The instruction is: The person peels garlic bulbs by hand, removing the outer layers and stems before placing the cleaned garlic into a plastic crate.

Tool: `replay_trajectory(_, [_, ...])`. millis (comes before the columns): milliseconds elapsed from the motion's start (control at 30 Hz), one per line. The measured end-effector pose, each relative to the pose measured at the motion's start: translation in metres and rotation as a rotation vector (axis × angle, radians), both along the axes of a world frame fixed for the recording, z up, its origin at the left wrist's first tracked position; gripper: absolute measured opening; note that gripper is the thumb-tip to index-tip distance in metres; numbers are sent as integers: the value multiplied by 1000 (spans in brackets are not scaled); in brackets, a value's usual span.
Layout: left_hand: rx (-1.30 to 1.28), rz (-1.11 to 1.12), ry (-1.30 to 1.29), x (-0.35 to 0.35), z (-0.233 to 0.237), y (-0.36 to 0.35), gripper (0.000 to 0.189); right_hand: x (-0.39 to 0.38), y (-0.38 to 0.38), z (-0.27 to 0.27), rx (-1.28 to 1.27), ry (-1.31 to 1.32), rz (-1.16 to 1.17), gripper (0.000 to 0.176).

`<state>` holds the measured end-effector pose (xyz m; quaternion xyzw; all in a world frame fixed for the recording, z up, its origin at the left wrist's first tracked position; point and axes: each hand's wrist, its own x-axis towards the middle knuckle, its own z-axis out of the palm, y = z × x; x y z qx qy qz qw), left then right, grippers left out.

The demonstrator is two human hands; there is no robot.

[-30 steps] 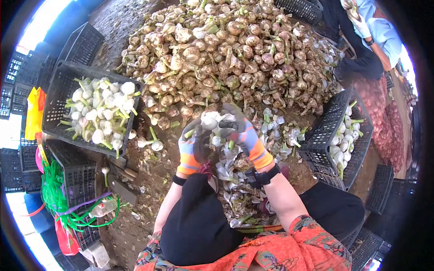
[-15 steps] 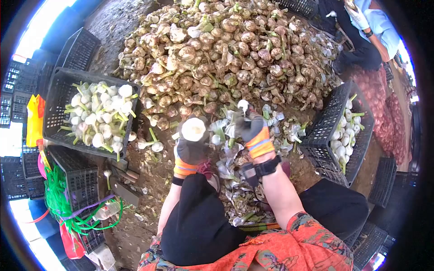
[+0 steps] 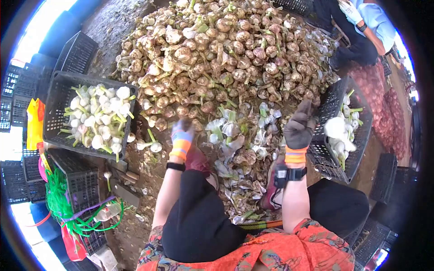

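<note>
My right hand (image 3: 299, 128), in a dark-palmed glove with an orange cuff, is beside the right crate (image 3: 318, 135) with its fingers stretched out and nothing in them. Just right of it, a peeled white garlic bulb (image 3: 335, 128) appears blurred over that crate, apart from the hand. More cleaned bulbs with green stems lie inside. My left hand (image 3: 181, 135), gloved too, is at the near edge of the heap of unpeeled garlic (image 3: 221, 58). Motion smears its fingers, so its hold is hidden. Loose garlic skins (image 3: 235, 158) cover the ground between my hands.
A black crate (image 3: 54, 122) of peeled garlic stands at the left. Below it are another crate (image 3: 83, 176), green netting (image 3: 56, 189) and a plastic bottle (image 3: 108, 211). A co-worker's gloved hand (image 3: 351, 11) shows at top right, near red mesh sacks (image 3: 368, 99).
My right hand has moved right to the crate, and a white bulb is now loose over it. My left hand no longer shows the large white bulb and has shifted slightly left and up.
</note>
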<state>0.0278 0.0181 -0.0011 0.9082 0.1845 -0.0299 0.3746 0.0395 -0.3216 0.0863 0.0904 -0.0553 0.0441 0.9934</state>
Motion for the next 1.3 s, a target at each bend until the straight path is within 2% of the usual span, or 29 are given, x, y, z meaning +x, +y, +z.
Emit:
replay_trajectory(33, [129,-120,-31,2,-46,5,48,9,-4,-23,8,-35,119,39])
replay_trajectory(67, [204,-215,63,8,-42,-5,50,8,10,-27,-67,46,205,41])
replay_trajectory(133, [442,-291,18,13,-50,-11,54,0,42,-55,-744,446,268,41])
replay_trajectory(167, [442,-285,18,16,-46,-9,54,-6,63,-53,-882,472,421,37])
replay_trajectory(200, [235,-198,-54,17,-40,-7,53,-14,76,-59,-1105,346,507,33])
replay_trajectory(233, [27,-110,-123,16,-37,-6,53,-17,89,-64,-1021,359,677,31])
replay_trajectory(267, [-340,-11,-263,14,-48,-4,56,-18,105,-50,-1004,404,802,30])
replay_trajectory(333, [-854,4,-411,4,-65,10,60,-18,132,-48,-1114,351,730,28])
replay_trajectory(367, [-1050,-93,-547,0,-30,-9,65,-15,144,-44,-1106,351,733,28])
replay_trajectory(400, [-1246,-193,-686,-4,16,-34,70,-10,155,-39,-1033,360,629,29])
replay_trajectory(433, [-1230,-222,-565,-11,28,-38,81,-8,160,-37,-961,370,526,32])
replay_trajectory(467, [-1110,-194,-547,-12,28,-40,87,-8,159,-49,-961,371,527,32])
replay_trajectory(500, [-1073,-205,-526,-14,29,-37,82,-6,157,-70,-1055,172,428,33])
replay_trajectory(533, [-1037,-217,-506,-14,32,-36,78,-2,157,-69,-1142,-30,323,35])
replay_trajectory(567, [-1042,-220,-509,-12,32,-37,78,-3,160,-68,-685,210,421,38])
replay_trajectory(633, [-811,-356,-703,-10,31,-40,61,-4,159,-64,-772,214,393,38])
replay_trajectory(700, [-792,-350,-730,-11,37,-45,55,-3,167,-34,-1006,239,357,35])
replay_trajectory(733, [-767,-345,-763,-11,39,-46,49,-4,166,-38,-1007,237,358,35])
replay_trajectory(800, [-819,-303,-745,-14,36,-45,51,-5,165,-48,-1234,114,276,30])
replay_trajectory(900, [-918,-246,-708,-18,37,-44,51,-4,167,-26,-1189,141,320,29])
replay_trajectory(1033, [-1076,-208,-688,-20,44,-45,45,-7,159,-29,-1083,46,275,27])
replay_trajectory(1067, [-1076,-208,-687,-22,47,-46,45,-6,156,-38,-1156,51,287,23])
replay_trajectory(1133, [-1290,19,-510,-29,57,-46,42,-3,152,-41,-1229,56,302,20])
replay_trajectory(1167, [-1290,22,-510,-30,64,-45,42,0,151,-37,-1509,-149,103,18])
replay_trajectory(1200, [-1487,109,-383,-30,72,-44,42,2,149,-34,-1770,-368,-113,18])
replay_trajectory(1233, [-1677,196,-245,-29,77,-43,44,5,148,-36,-1886,-445,-140,22])
replay_trajectory(1267, [-1677,196,-245,-28,63,-43,44,6,147,-40,-1886,-444,-141,22])
replay_trajectory(1300, [-1344,93,-312,-26,39,-43,44,8,146,-47,-1915,-428,-164,23])
